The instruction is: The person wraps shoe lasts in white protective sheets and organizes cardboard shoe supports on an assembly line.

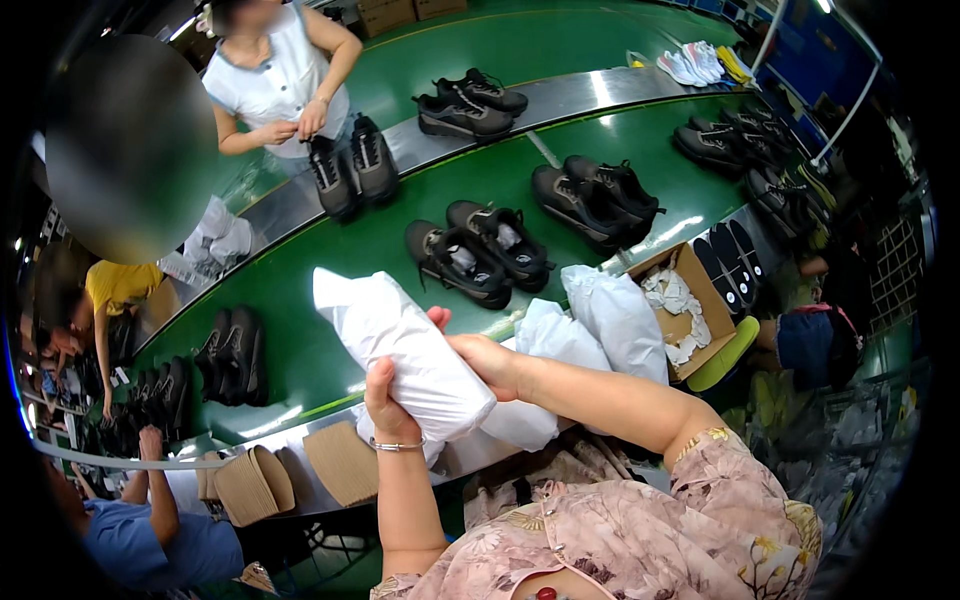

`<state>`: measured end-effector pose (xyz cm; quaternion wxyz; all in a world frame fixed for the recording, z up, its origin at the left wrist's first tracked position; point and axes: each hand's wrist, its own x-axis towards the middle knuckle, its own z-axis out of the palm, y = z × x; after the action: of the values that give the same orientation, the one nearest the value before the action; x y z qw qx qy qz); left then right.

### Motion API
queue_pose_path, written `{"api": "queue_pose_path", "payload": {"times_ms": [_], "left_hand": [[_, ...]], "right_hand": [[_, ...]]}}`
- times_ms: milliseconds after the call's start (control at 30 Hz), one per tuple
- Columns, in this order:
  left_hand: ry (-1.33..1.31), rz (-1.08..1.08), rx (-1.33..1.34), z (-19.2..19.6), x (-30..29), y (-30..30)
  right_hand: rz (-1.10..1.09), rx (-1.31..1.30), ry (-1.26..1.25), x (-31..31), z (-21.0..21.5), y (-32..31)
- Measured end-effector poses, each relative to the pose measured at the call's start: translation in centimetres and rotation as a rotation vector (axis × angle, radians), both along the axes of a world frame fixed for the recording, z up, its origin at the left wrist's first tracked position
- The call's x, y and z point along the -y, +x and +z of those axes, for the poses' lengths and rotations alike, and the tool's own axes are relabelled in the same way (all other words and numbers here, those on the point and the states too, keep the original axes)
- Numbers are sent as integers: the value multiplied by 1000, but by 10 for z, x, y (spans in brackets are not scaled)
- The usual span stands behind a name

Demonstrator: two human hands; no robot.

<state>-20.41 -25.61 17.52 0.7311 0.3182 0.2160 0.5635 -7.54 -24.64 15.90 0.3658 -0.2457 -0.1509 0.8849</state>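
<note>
I hold a white paper-wrapped bundle (400,345) above the near edge of a green conveyor belt (340,250). My left hand (388,400) grips its lower end from below; a thin bracelet sits on that wrist. My right hand (482,360) presses against the bundle's right side, fingers curled around it. Two more white wrapped bundles (610,315) lie just right of my hands on the belt's metal edge. A pair of dark shoes with white paper stuffed inside (478,250) rests on the belt just beyond.
More dark shoe pairs (590,195) sit along the belt. A cardboard box with crumpled paper (685,310) and black insoles (730,255) stand at right. Stacked brown cardboard pieces (290,475) lie at lower left. A person in a white top (280,80) works across the belt; others sit at left.
</note>
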Motion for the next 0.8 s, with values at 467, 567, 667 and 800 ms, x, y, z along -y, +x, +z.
{"api": "queue_pose_path", "payload": {"times_ms": [467,567,667,800], "left_hand": [[-299,200,-149,-28,-70,219],[-287,199,-242,-46,-78,256],[-162,180,-379,-61,-89,289],[592,653,-1253,-61,-116,286]], "right_hand": [[-893,1010,544,11,-1,176],[-901,869,397,3,-19,211],[-974,910,361,-1,-32,248],[-923,1550,689,6,-44,300]]}}
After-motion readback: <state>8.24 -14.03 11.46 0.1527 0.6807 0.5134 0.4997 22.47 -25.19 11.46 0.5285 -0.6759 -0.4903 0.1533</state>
